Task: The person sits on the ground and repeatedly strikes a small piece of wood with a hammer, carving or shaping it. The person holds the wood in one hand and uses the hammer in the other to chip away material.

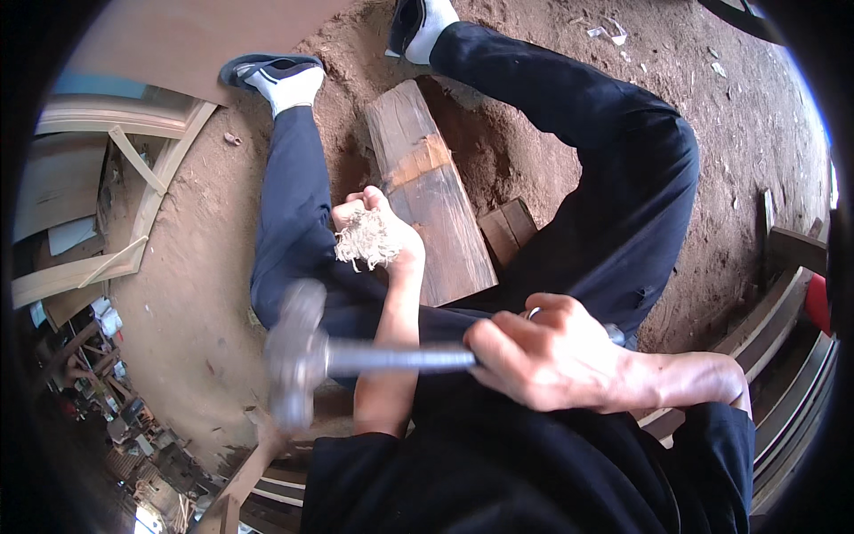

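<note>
My right hand (556, 356), a ring on one finger, is closed round the metal handle of a hammer (391, 359). The hammer's head, blurred by motion, is out to the left, above my left thigh. My left hand (402, 240) is a fist around what looks like a chisel (366, 238); its pale handle end is frayed into fibres, and its blade is mostly hidden. That fist rests by the left edge of a thick wooden beam (436, 231), which lies between my legs and has a lighter cut band across it. The hammer head and the chisel are apart.
A short wood block (507, 230) sits against the beam's right side. Wooden frames (147, 214) stand at the left, with a brown panel (187, 40) beyond. Stacked boards (783, 329) are at the right. Scraps and tools (133, 423) litter the lower left.
</note>
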Tool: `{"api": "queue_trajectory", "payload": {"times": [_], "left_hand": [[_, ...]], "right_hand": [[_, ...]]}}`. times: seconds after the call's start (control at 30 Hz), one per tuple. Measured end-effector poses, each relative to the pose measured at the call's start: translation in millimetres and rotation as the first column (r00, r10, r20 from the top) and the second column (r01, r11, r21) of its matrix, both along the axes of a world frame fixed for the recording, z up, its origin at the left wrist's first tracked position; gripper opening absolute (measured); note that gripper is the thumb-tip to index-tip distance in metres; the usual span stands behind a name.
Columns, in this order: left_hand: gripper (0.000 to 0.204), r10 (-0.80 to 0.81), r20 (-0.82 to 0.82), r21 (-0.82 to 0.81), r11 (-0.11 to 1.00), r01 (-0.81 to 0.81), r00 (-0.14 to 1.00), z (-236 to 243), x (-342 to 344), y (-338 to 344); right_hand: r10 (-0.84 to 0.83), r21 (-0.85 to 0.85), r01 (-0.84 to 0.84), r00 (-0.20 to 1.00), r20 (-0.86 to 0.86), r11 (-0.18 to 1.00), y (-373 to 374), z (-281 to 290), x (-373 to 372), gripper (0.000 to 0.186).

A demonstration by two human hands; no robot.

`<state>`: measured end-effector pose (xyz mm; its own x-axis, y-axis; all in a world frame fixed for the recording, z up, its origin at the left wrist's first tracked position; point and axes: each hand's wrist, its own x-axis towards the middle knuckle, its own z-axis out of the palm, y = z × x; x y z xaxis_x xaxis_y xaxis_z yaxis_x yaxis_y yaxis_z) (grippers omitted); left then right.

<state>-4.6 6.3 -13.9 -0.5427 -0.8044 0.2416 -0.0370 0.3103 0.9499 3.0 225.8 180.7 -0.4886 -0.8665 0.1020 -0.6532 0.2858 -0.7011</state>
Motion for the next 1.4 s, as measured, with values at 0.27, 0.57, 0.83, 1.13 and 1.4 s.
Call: {"api": "queue_trajectory", "payload": {"times": [0.27,0.57,0.83,1.13,1.4], "left_hand": [[0.023,0.004,-0.031,-0.036,0.999,-0.005,0.999,-0.3,-4.6,-0.7],[0.022,0.022,-0.243,0.287,0.957,0.05,0.97,18.2,-4.0,-19.4],[0.023,0.178,-0.312,0.591,0.805,0.044,0.933,37.9,-11.9,-59.5],[0.027,0.271,-0.332,0.736,0.673,0.069,0.904,20.3,-7.6,-93.1],[0.015,0.299,-0.362,0.773,0.626,0.105,0.883,11.7,-0.1,-101.6]], "right_hand": [[-0.016,0.067,0.016,1.0,-0.001,0.998,-2.5,-16.3,2.3,0.028],[-0.109,-0.061,0.135,0.94,0.322,0.989,-1.8,-32.9,14.6,0.019],[-0.55,0.322,0.497,0.426,0.718,0.806,29.3,-62.7,-25.7,0.026],[-0.389,0.317,0.584,-0.004,0.921,0.747,48.9,-111.4,-44.3,0.027],[-0.331,0.243,0.6,0.038,0.943,0.762,46.1,-127.8,-42.7,0.022]]}}
